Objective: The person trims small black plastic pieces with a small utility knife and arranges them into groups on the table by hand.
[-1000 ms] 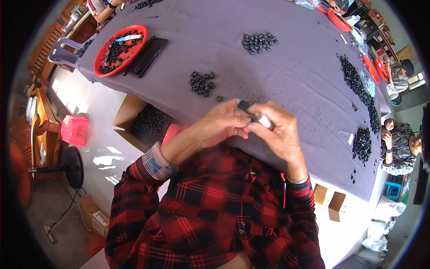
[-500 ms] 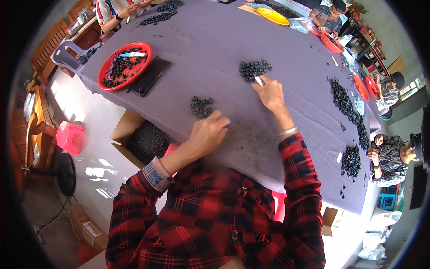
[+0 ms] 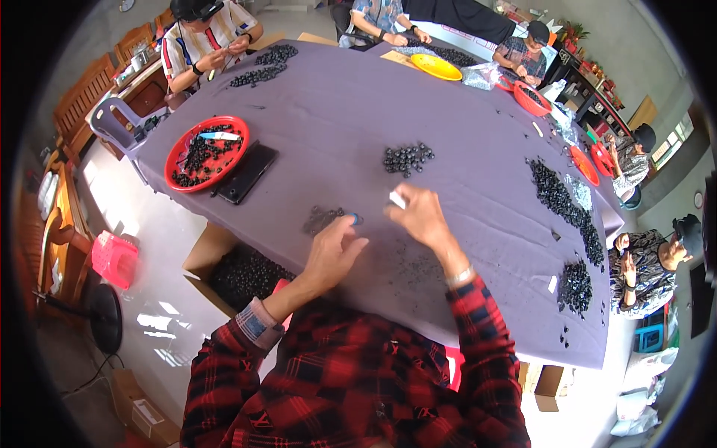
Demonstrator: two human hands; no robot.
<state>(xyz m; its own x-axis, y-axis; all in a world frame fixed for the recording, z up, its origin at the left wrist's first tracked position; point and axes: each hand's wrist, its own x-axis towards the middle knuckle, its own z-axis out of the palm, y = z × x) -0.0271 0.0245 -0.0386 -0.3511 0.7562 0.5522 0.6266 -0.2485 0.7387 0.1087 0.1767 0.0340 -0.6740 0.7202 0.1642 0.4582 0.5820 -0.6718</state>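
My left hand (image 3: 334, 252) reaches to the near edge of a small cluster of round black bead-like pieces (image 3: 321, 219), its thumb and forefinger apart. Something blue shows at a fingertip, with a dark spot beside it, too blurred to make out. To its right, my right hand (image 3: 423, 218) is closed on a small white piece (image 3: 397, 199), only the end of which sticks out. Beyond that hand lies a larger heap of the same black pieces (image 3: 408, 157) on the purple tablecloth (image 3: 328, 127). Dark crumbs (image 3: 414, 265) are scattered close to me.
At the left a red plate (image 3: 173, 168) of black pieces rests by a dark flat phone-like slab (image 3: 250, 173). An open carton (image 3: 198, 257) of black pieces stands below the table edge. Long black heaps (image 3: 556, 196) line the right side. Several people work around the table.
The view has tilted upward. My right hand has drawn back from the larger heap, still with the white piece. My left hand has moved to the small cluster, its fingers parting.
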